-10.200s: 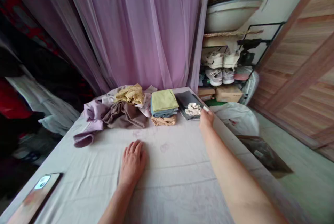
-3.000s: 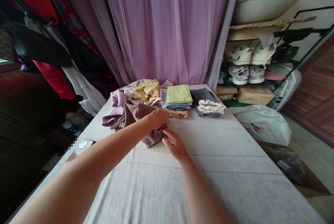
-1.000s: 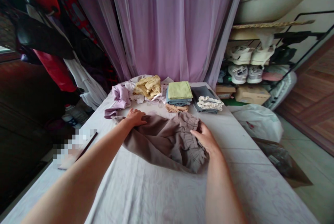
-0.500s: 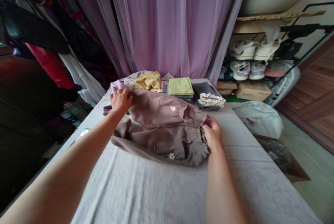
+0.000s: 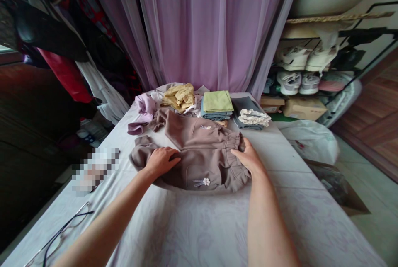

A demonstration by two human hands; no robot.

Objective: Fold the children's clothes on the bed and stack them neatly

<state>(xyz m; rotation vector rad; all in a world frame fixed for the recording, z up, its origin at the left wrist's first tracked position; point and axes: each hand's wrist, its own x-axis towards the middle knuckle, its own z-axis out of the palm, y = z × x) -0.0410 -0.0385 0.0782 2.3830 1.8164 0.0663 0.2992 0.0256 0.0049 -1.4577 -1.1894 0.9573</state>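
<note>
The left hand (image 5: 161, 162) rests on the near leg of brown trousers (image 5: 199, 157); the right hand (image 5: 248, 158) grips their waistband (image 5: 234, 172). Folded clothes (image 5: 218, 102) lie beyond, rumpled clothes (image 5: 179, 97) to their left, glasses (image 5: 64, 226) near left.

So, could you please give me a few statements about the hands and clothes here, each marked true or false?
The left hand and the right hand both touch the brown pants. True.
The green folded cloth lies atop the blue folded cloth. True.
The left hand rests on the green folded cloth. False: it rests on the brown pants.
The white frilly item lies on the dark grey folded cloth. True.
The brown pants are folded into a small square. False: they lie spread out.
</note>
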